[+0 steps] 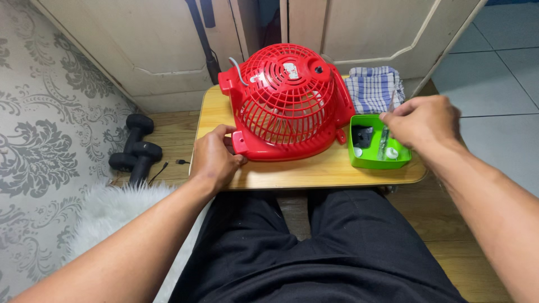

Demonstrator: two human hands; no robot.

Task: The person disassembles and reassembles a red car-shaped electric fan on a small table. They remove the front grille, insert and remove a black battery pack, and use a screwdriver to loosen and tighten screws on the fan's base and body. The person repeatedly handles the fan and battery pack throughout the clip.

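Red fan [286, 101] is laid face-down on the wooden bench [314, 171], rear grille turned up, grey cord seen at its top left. Left hand [214, 158] is rested against the fan's lower left corner; its fingers [227, 132] are curled around the corner tab, thumb set on the bench edge just beside the base. Fan is held there, not lifted.

Right hand [424, 120] is held over the green tray [365, 163], which sits just right of the fan, touching or nearly touching its base. Right fingers [393, 112] are pressed together in a pinch on a thin clear tool [384, 140] that points down into the tray; its kind cannot be told. A black part [362, 136] and small white bits [391, 152] are seen in the tray under those fingers.

A checked cloth [373, 87] is folded behind the tray, beyond the right fingers. Black dumbbells [135, 148] are lying on the floor well left of the left fingers, with a white fluffy rug [112, 210] near them. Black-clad legs are seen below the bench; cream cupboard doors [168, 39] are behind the fan.
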